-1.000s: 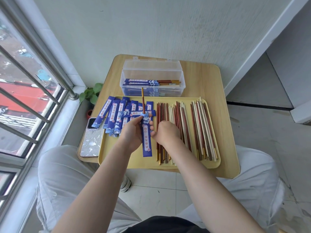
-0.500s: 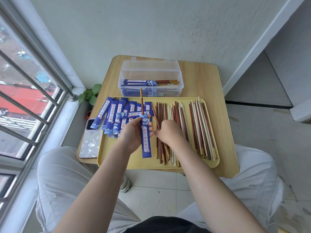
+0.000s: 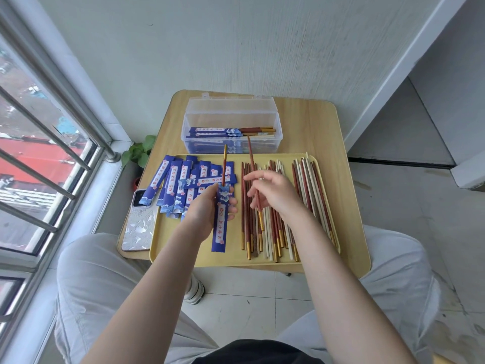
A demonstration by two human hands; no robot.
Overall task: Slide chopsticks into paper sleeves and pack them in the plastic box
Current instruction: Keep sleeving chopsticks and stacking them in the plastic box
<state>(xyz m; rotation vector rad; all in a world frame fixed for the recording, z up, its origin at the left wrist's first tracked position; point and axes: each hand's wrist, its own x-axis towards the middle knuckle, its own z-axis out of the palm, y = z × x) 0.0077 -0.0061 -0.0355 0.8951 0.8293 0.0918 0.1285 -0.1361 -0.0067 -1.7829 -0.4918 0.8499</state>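
The left hand [image 3: 204, 208] grips a blue paper sleeve [image 3: 220, 222] upright-ish over the yellow tray [image 3: 183, 256], fingers curled round its upper part, with one red chopstick [image 3: 224, 164] already standing out of its mouth. Just to its right, the right hand [image 3: 273, 193] pinches a second red chopstick [image 3: 253, 177] between thumb and fingers, its far end tilted away toward the plastic box [image 3: 232, 119] beyond both hands. The sleeve looks light and floppy, so it likely needs holding near its open mouth, gently enough not to pinch it flat. The chopstick is stiff, thin and probably smooth; a hold near the middle should steer its tip well. Loose chopsticks [image 3: 309, 195] lie under and right of the right hand, spare sleeves [image 3: 173, 185] left of the left hand, on the bench [image 3: 341, 179].
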